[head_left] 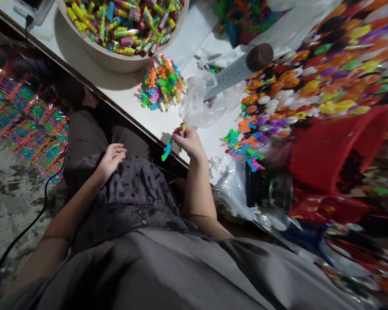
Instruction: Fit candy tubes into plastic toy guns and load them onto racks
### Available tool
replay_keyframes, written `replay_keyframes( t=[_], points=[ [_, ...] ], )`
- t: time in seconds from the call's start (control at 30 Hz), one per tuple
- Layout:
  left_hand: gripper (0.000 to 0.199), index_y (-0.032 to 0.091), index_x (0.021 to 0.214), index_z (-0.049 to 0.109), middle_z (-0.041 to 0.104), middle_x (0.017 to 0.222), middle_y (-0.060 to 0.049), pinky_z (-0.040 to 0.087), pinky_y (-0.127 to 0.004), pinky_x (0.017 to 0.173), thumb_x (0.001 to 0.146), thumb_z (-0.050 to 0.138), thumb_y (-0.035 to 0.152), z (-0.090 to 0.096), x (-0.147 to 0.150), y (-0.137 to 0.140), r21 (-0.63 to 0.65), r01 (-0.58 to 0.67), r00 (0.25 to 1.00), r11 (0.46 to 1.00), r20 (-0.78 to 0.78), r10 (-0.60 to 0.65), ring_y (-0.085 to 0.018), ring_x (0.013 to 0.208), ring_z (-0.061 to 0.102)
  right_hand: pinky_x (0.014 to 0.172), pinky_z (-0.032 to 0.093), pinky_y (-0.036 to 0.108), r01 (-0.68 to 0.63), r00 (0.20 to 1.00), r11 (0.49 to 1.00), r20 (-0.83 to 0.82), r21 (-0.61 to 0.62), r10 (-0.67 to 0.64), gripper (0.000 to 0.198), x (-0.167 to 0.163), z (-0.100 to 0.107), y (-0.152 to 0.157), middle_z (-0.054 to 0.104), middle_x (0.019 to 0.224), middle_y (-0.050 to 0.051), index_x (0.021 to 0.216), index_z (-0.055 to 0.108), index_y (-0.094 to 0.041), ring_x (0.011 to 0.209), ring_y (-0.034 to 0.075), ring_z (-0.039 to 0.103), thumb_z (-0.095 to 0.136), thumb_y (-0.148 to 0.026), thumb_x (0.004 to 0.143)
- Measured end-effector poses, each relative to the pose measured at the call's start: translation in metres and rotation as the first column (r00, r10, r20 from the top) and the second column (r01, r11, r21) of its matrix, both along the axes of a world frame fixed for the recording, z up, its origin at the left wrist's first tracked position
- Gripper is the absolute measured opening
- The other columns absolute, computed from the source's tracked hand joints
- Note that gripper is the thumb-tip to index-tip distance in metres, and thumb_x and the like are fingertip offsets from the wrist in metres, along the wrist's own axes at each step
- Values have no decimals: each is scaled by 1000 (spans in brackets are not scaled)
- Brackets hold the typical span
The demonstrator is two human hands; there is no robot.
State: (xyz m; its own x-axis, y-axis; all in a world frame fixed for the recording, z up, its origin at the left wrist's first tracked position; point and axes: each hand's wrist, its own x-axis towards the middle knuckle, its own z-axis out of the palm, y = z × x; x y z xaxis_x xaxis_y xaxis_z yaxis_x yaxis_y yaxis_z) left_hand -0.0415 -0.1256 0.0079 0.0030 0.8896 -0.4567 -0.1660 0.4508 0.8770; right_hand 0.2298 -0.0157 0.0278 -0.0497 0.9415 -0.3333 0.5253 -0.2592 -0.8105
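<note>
My right hand (pixel 191 143) is over the front edge of the white table, its fingers closed on a small plastic toy (pixel 167 150). The toy's green and blue end hangs out to the left, and a yellow and dark red part shows above the fingers. My left hand (pixel 112 159) rests over my lap with its fingers stretched out and nothing in it. On the table beyond the right hand lies a pile of small colourful plastic toys (pixel 163 82). Behind that pile stands a round tub (pixel 116 62) full of small yellow-capped tubes.
A clear plastic bag (pixel 197 103) and a dotted cylinder (pixel 231 71) lie past the right hand. More toys (pixel 245 144), a red bucket (pixel 323 148) and many coloured pieces (pixel 291 90) spread rightward. Wrapped bundles of bright plastic (pixel 29 116) lie at far left; a black cable (pixel 45 198) crosses the floor.
</note>
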Motion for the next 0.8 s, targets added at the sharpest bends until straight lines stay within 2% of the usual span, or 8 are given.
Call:
replay_keyframes(
  t=[0.1,0.2,0.27,0.33,0.5,0.6,0.67,0.8],
  points=[
    [49,18,114,47,57,107,-8,47,-26,69,71,67,30,-1,21,6,-39,159,984,987,-73,-161,-11,76,57,57,36,22,-179,978,983,-103,42,183,25,-48,20,-12,48,64,-3,77,53,-15,58,8,42,59,-35,63],
    [45,16,110,51,60,102,-7,49,-29,72,71,69,30,-8,36,10,62,217,975,974,-63,-213,-14,79,59,63,40,23,-331,921,941,-193,64,338,25,-90,33,-24,53,71,-1,79,53,-15,64,9,47,60,-35,64],
    [35,16,104,55,62,98,-6,49,-30,78,73,67,27,-14,37,10,163,155,988,975,-20,-153,-17,87,60,67,43,24,-359,889,932,-286,48,357,30,-108,36,-30,56,79,0,84,52,-17,72,11,52,61,-36,65],
    [29,17,99,56,62,92,-5,50,-30,77,74,66,26,-19,32,8,193,83,995,978,39,-93,-17,86,60,67,45,24,-341,874,940,-370,-5,315,36,-115,34,-33,57,83,0,92,49,-19,74,12,55,62,-40,66],
    [25,16,87,53,60,77,0,50,-23,61,72,70,27,-14,10,2,88,-61,989,994,139,48,-11,66,58,52,39,23,-316,886,938,-400,-146,236,37,-110,19,-35,54,71,-3,99,44,-23,53,10,46,55,-46,73],
    [30,17,88,50,61,79,-1,49,-20,54,72,71,31,-6,1,-1,35,-177,968,984,188,167,-9,63,58,59,42,23,-341,911,937,-273,-76,310,31,-107,15,-40,59,80,1,95,49,-20,63,11,51,53,-42,74],
    [34,17,90,49,61,80,0,49,-20,51,71,71,35,0,-2,-1,24,-230,953,973,207,220,-9,60,57,66,44,25,-386,920,922,-68,7,386,28,-108,15,-46,62,86,3,97,54,-18,71,13,54,51,-36,75],
    [39,17,91,48,60,83,-1,50,-19,49,70,72,39,7,-4,-2,40,-250,947,967,220,235,-9,62,58,67,42,27,-514,823,857,309,49,476,37,-115,19,-57,64,90,5,112,56,-18,73,17,56,47,-27,77]
  ],
)
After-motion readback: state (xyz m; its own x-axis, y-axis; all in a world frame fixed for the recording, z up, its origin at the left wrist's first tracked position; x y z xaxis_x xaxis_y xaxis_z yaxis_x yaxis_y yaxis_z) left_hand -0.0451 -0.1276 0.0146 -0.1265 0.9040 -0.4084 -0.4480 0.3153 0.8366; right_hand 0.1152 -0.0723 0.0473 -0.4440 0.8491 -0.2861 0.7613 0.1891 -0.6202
